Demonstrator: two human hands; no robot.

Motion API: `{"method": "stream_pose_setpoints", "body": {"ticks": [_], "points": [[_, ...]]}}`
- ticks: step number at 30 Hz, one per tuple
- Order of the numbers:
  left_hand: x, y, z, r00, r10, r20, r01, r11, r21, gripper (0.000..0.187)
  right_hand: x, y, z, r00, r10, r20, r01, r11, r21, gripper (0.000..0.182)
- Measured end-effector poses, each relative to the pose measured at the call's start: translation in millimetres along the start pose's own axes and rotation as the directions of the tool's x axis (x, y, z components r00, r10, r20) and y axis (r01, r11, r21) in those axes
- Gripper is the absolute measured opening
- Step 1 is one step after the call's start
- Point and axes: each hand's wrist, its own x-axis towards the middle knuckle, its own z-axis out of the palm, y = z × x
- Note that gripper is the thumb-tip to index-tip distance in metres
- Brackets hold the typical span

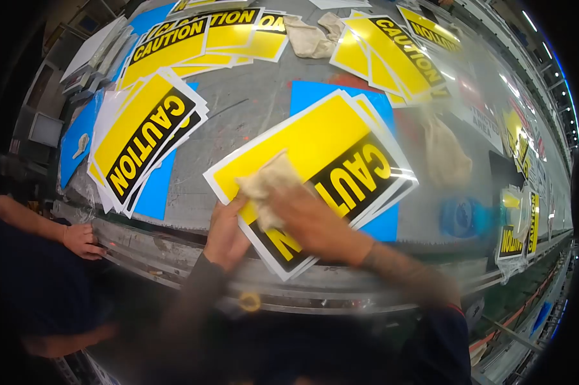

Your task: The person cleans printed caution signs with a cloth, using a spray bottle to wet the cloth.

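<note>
A stack of yellow and black caution signs (296, 144) lies tilted over blue sheets (386, 228) at the table's front edge. My right hand (305, 218) presses a beige cloth (270, 183) flat against the top sign, covering part of its lettering. At the lower left edge of the same stack, my left hand (226, 232) grips the signs between thumb and fingers. Its fingertips are partly hidden beneath the stack.
Another caution stack (149, 131) lies at left, with more signs (174, 42) behind. Cloths (312, 37) sit at the back. A blue object (463, 217) is blurred at right. A co-worker's hand (83, 240) rests on the table's edge at left.
</note>
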Motion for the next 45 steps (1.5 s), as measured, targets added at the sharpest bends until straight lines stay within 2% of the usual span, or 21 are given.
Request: {"method": "stream_pose_setpoints", "body": {"ticks": [2, 4, 5, 6, 7, 8, 10, 13, 16, 19, 22, 26, 27, 30, 32, 34, 36, 40, 42, 43, 45], "points": [[-9, 1, 17, 0.999, 0.041, -0.029, -0.040, 0.999, 0.036, 0.047, -19, 52, -38, 0.993, 0.120, -0.021, -0.121, 0.949, -0.291, 0.050], [-12, -5, 23, 0.996, 0.078, -0.043, -0.076, 0.996, 0.049, 0.049, -25, 69, -70, 0.894, 0.368, -0.258, -0.434, 0.855, -0.284, 0.049], [-12, -9, 21, 0.995, 0.085, -0.043, -0.082, 0.995, 0.058, 0.049, -35, 67, -54, 0.909, 0.369, -0.193, -0.413, 0.858, -0.306, 0.050], [-9, -11, 21, 0.994, 0.098, -0.038, -0.095, 0.993, 0.065, 0.049, -41, 54, -30, 0.976, 0.189, -0.110, -0.217, 0.898, -0.383, 0.052], [-8, -12, 23, 0.994, 0.102, -0.049, -0.099, 0.993, 0.064, 0.047, -25, 1, -16, 0.950, 0.311, -0.014, -0.310, 0.943, -0.117, 0.052], [-9, -12, 22, 0.993, 0.110, -0.033, -0.107, 0.991, 0.082, 0.047, -24, -38, 0, 0.992, 0.123, 0.026, -0.114, 0.965, -0.234, 0.051], [-9, -14, 17, 0.993, 0.118, -0.002, -0.117, 0.986, 0.119, 0.045, -38, -59, 9, 0.992, 0.063, 0.111, -0.066, 0.997, 0.026, 0.051], [-13, -14, 25, 0.992, 0.129, 0.002, -0.129, 0.987, 0.101, 0.043, -49, -13, -31, 0.948, 0.308, 0.075, -0.305, 0.951, -0.049, 0.049], [-14, -14, 30, 0.991, 0.136, -0.010, -0.134, 0.985, 0.104, 0.043, -46, -4, -45, 0.974, 0.227, -0.022, -0.225, 0.935, -0.274, 0.052], [-10, -19, 20, 0.990, 0.141, 0.001, -0.140, 0.982, 0.126, 0.042, -26, -47, -2, 0.994, 0.072, 0.084, -0.072, 0.997, 0.004, 0.053], [-9, -20, 18, 0.989, 0.147, 0.031, -0.150, 0.980, 0.133, 0.041, -23, -30, -18, 0.978, 0.028, 0.206, -0.029, 1.000, 0.001, 0.047], [-5, -19, 18, 0.989, 0.146, 0.000, -0.146, 0.985, 0.093, 0.036, -22, -26, -16, 0.993, 0.084, 0.087, -0.084, 0.996, -0.001, 0.045], [-3, -17, 8, 0.998, 0.063, 0.012, -0.064, 0.991, 0.117, 0.033, -19, -36, -6, 0.987, 0.029, 0.156, -0.037, 0.998, 0.049, 0.046], [-7, -23, 16, 0.991, 0.124, -0.051, -0.120, 0.989, 0.081, 0.037, -10, -28, -27, 0.961, -0.064, 0.267, 0.051, 0.997, 0.055, 0.047], [-8, -17, 22, 0.984, 0.171, 0.058, -0.170, 0.985, -0.019, 0.050, -23, 9, -49, 0.964, 0.207, 0.169, -0.205, 0.978, -0.029, 0.049], [-9, -17, 18, 0.988, 0.139, 0.060, -0.138, 0.990, -0.024, 0.049, -28, 37, -71, 0.843, 0.534, 0.065, -0.535, 0.845, -0.003, 0.048], [-9, -18, 19, 0.992, 0.116, -0.045, -0.114, 0.993, 0.036, 0.042, -25, 34, -56, 0.942, 0.334, -0.015, -0.332, 0.929, -0.165, 0.048], [-3, -18, 9, 0.990, 0.133, 0.054, -0.136, 0.988, 0.067, 0.039, -8, -42, -17, 0.994, -0.037, 0.106, 0.038, 0.999, -0.017, 0.055], [-9, -15, 20, 0.991, 0.135, -0.010, -0.134, 0.989, 0.058, 0.039, -21, -4, -25, 0.938, 0.344, 0.039, -0.346, 0.935, 0.084, 0.055], [-7, -17, 18, 0.990, 0.140, -0.027, -0.138, 0.988, 0.072, 0.040, -32, 30, -41, 0.905, 0.409, -0.112, -0.416, 0.909, -0.041, 0.055], [-5, -19, 16, 0.985, 0.163, -0.062, -0.157, 0.983, 0.090, 0.041, -45, 64, -66, 0.836, 0.522, -0.170, -0.537, 0.842, -0.056, 0.053]]}}
